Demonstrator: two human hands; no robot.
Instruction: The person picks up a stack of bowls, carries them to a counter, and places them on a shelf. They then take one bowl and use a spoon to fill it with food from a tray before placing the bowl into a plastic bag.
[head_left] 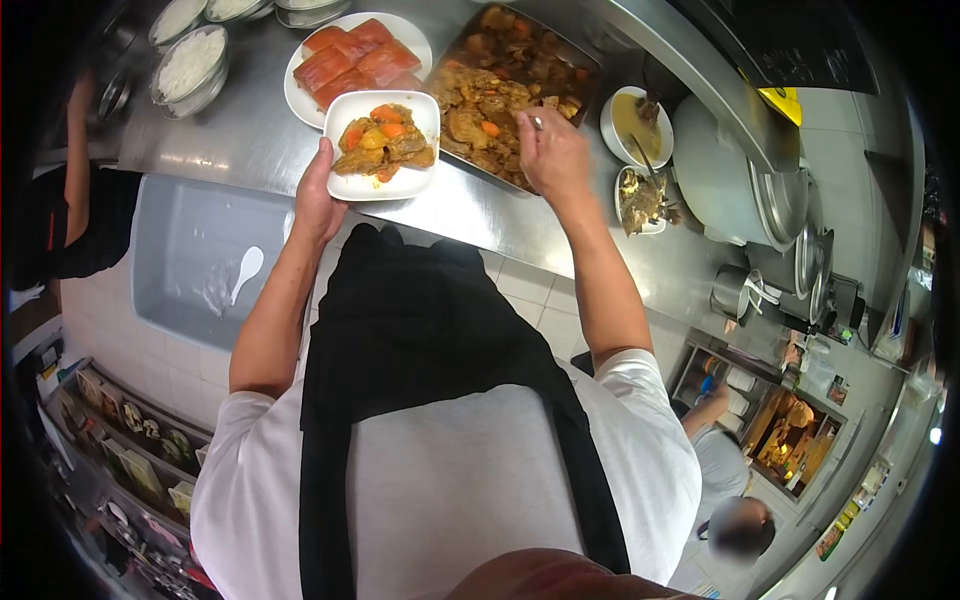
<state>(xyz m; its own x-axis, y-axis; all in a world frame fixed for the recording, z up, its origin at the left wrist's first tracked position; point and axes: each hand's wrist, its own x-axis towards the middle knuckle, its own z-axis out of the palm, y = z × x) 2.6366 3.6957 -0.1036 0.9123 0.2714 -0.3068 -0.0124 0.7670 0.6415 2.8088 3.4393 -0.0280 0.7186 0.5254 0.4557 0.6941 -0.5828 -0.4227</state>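
My left hand (318,195) grips the left edge of a small square white plate (345,105), held over the counter's front edge. Chunky stew with orange carrot pieces (388,140) lies on that plate. Over the right part of a large metal tray (500,180) of brown stew (472,110), my right hand (553,150) is closed round a metal utensil (537,123). Only a short bit of the utensil shows, so its kind is hidden. Behind the small plate, and partly covered by it, is a round white plate (298,95) with reddish slabs of food (360,62).
Bowls of rice (190,65) stand far left. To the right are a white bowl of sauce (640,125), a small dish of scraps (640,198) and a big pot (715,160). A grey tub (165,260) holds a white spoon (247,272). Other people (725,470) stand left and behind right.
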